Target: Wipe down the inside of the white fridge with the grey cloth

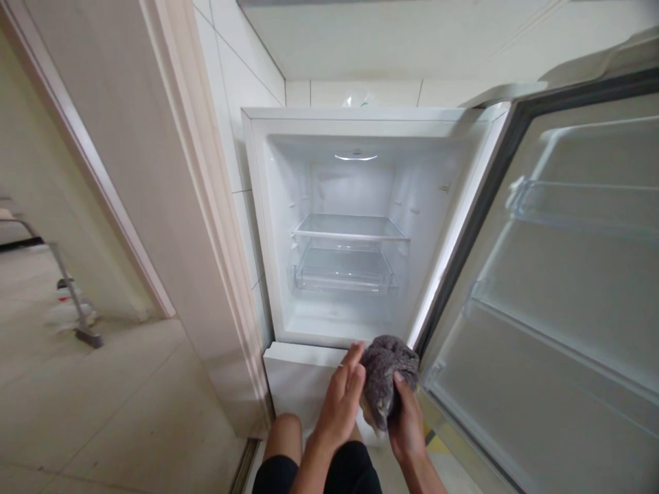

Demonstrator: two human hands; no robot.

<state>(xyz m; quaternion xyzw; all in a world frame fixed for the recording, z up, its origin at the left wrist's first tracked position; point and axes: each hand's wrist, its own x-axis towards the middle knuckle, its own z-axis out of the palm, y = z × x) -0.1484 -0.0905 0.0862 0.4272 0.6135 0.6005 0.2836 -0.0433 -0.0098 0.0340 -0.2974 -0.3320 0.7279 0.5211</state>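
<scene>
A bunched grey-brown cloth (388,374), fuzzy like a towel, is gripped in my right hand (408,420), the thumb pressed on its near side. My left hand (340,399) is beside the cloth with its fingers stretched out; whether it touches the cloth I cannot tell. Both hands are in front of the lower front edge of an open fridge (260,226). Inside it are a glass shelf (353,226) and, below that, a clear tray-like shelf (342,278).
The fridge door (576,274) stands wide open on the right, with clear door racks (581,202). A white lower compartment front (298,384) is close to my knees. At left are a wooden door frame (190,206) and a tiled floor (128,412) with a long-handled tool (77,302).
</scene>
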